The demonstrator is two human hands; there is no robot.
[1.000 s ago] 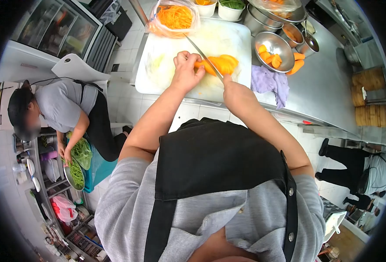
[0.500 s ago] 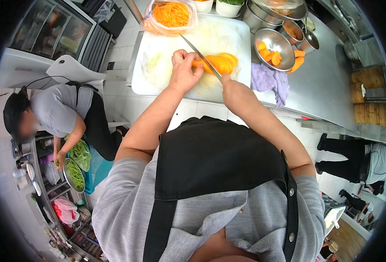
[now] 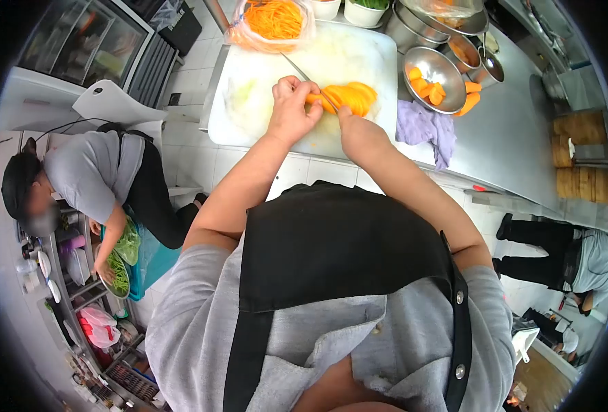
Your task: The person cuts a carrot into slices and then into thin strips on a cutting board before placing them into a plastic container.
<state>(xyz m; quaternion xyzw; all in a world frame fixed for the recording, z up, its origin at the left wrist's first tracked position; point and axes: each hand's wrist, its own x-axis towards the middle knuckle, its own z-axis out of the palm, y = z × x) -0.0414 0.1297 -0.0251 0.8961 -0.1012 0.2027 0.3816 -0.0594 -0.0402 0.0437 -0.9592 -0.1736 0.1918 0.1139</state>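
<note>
On the white cutting board (image 3: 249,123) lies a row of orange carrot slices (image 3: 354,99), overlapping one another. My left hand (image 3: 294,108), with curled fingers, presses on the uncut end of the carrot at the left of the slices. A knife (image 3: 294,66) is gripped by my right hand (image 3: 364,134), its handle hidden in the fist. The blade stands nearly on edge, so only a thin line shows. It crosses the carrot just right of my left fingertips, its tip pointing toward the board's far side.
A bag of shredded carrot (image 3: 274,20) sits at the board's far edge. On the right are a metal bowl (image 3: 436,62) with carrot pieces, a purple cloth (image 3: 425,130) and metal pots (image 3: 414,27). At left, a co-worker (image 3: 94,168) reaches into a bowl of green beans (image 3: 118,276).
My right hand has shifted a little left, and the knife has turned from showing its broad side to nearly edge-on. The co-worker's hand has moved down into the green beans.
</note>
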